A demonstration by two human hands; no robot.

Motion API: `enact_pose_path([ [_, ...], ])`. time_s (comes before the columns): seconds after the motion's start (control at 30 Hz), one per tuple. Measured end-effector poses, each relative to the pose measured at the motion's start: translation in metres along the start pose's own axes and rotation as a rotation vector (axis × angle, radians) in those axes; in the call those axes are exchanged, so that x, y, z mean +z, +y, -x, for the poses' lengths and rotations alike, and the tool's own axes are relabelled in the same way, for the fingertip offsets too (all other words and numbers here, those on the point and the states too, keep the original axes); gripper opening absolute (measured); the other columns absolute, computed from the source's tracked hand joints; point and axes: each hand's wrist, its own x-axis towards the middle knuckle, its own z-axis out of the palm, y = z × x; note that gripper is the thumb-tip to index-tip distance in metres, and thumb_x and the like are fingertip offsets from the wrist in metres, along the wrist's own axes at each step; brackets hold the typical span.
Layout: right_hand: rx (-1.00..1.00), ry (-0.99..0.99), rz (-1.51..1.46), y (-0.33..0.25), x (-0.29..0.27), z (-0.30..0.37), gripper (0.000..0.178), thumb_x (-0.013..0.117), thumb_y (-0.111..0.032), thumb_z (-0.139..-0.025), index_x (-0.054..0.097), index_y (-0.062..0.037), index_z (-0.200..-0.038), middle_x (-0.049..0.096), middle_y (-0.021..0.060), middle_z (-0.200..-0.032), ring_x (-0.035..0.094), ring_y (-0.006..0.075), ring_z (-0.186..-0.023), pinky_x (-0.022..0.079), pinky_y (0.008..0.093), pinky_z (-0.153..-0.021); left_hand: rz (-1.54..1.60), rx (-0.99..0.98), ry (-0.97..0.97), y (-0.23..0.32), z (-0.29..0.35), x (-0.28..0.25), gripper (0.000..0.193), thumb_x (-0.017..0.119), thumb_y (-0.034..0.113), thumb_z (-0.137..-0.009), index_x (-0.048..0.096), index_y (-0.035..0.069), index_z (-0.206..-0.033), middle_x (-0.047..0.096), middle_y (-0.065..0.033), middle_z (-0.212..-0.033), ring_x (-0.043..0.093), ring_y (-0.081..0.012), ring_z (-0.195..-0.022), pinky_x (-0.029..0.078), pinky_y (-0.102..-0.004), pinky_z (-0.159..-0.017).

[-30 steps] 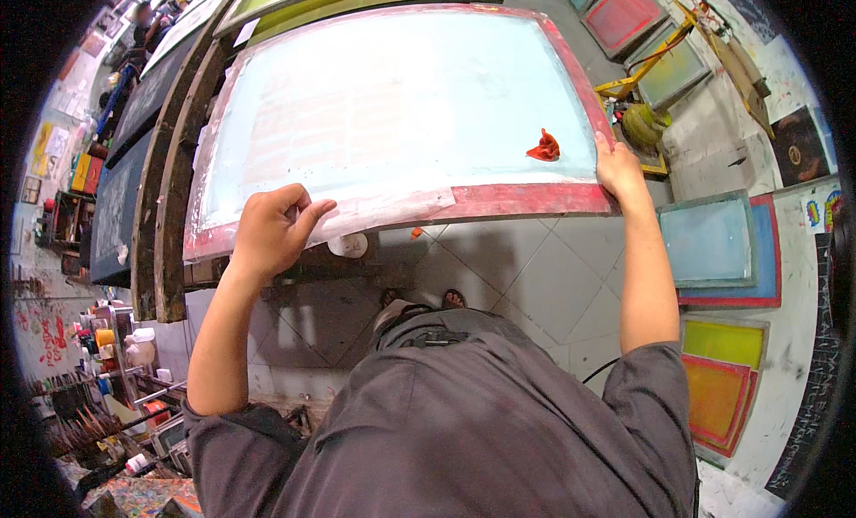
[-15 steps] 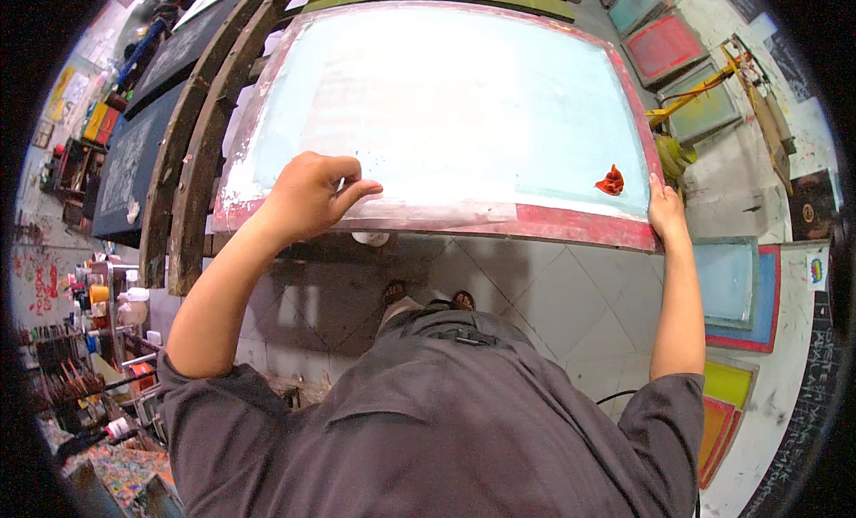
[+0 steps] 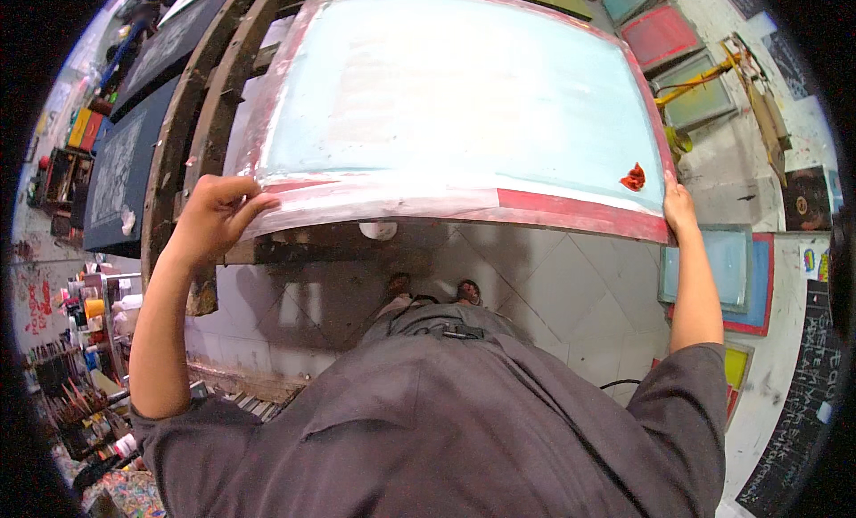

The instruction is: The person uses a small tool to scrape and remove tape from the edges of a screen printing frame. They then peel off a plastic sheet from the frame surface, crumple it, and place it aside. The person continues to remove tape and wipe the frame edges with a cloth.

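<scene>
A large screen-printing frame (image 3: 580, 211) with a worn red and whitish rim lies in front of me, its mesh pale blue and white. My left hand (image 3: 214, 217) is at its near left corner, thumb and fingers pinched together; what sits between them, if anything, I cannot make out. At the near right corner my right hand (image 3: 679, 206) grips the frame's edge, thumb on top. A small red crumpled lump (image 3: 633, 176) rests on the mesh close to that hand. Along the near rim runs a pale whitish band, with a red patch beside the left hand.
Dark wooden rails (image 3: 207, 117) stand left of the frame, with dark printed panels (image 3: 125, 175) beyond. Bottles and tools crowd a shelf (image 3: 85, 375) at lower left. More coloured screens (image 3: 709, 268) lean along the right wall. Below is a tiled floor (image 3: 544, 286).
My left hand has moved left from above the mesh to the near left corner, still pinched. My right hand keeps its grip on the right edge. The frame appears slightly shifted and tilted in view.
</scene>
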Motion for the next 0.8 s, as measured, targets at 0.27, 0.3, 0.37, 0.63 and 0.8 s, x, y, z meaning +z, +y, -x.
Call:
enact_pose_path([
  [0.27, -0.036, -0.026, -0.033, 0.013, -0.001, -0.007, 0.068, 0.033, -0.052, -0.090, 0.055, 0.0103, -0.105, 0.054, 0.0316, -0.107, 0.050, 0.0420, -0.107, 0.036, 0.0399, -0.092, -0.089, -0.090, 0.103, -0.047, 0.056, -0.045, 0.027, 0.066, 0.016, -0.080, 0.054, -0.003, -0.065, 0.043, -0.0115, -0.051, 0.041, -0.0132, -0.046, 0.034, -0.0276, -0.047],
  [0.3, -0.038, -0.038, -0.054, 0.009, -0.004, -0.004, 0.068, 0.033, -0.052, -0.090, 0.056, 0.0104, -0.105, 0.055, 0.0313, -0.107, 0.050, 0.0418, -0.106, 0.036, 0.0401, -0.092, -0.117, -0.112, 0.108, -0.053, 0.059, -0.049, 0.028, 0.066, 0.017, -0.080, 0.053, -0.004, -0.065, 0.044, -0.0125, -0.052, 0.041, -0.0154, -0.046, 0.034, -0.0282, -0.047],
  [0.37, -0.043, -0.050, -0.050, 0.006, -0.006, -0.003, 0.067, 0.033, -0.051, -0.090, 0.056, 0.0106, -0.104, 0.056, 0.0308, -0.106, 0.052, 0.0410, -0.103, 0.036, 0.0400, -0.090, -0.156, -0.140, 0.106, -0.064, 0.068, -0.059, 0.028, 0.066, 0.017, -0.080, 0.053, -0.004, -0.065, 0.044, -0.0128, -0.053, 0.041, -0.0156, -0.047, 0.034, -0.0283, -0.047],
  [0.63, -0.048, -0.047, 0.041, 0.025, -0.004, -0.019, 0.069, 0.030, -0.052, -0.090, 0.056, 0.0098, -0.105, 0.056, 0.0283, -0.107, 0.052, 0.0385, -0.103, 0.036, 0.0378, -0.091, -0.365, -0.119, 0.177, -0.100, 0.103, -0.096, 0.025, 0.065, 0.015, -0.080, 0.052, -0.003, -0.067, 0.045, -0.0132, -0.056, 0.041, -0.0194, -0.048, 0.033, -0.0291, -0.047],
  [0.8, -0.080, 0.005, -0.005, 0.043, 0.003, -0.028, 0.069, 0.030, -0.052, -0.090, 0.055, 0.0099, -0.106, 0.056, 0.0270, -0.108, 0.052, 0.0371, -0.104, 0.035, 0.0371, -0.092, -0.532, -0.170, 0.200, -0.131, 0.129, -0.118, 0.024, 0.064, 0.015, -0.081, 0.051, -0.002, -0.069, 0.045, -0.0144, -0.058, 0.041, -0.0249, -0.050, 0.033, -0.0310, -0.048],
])
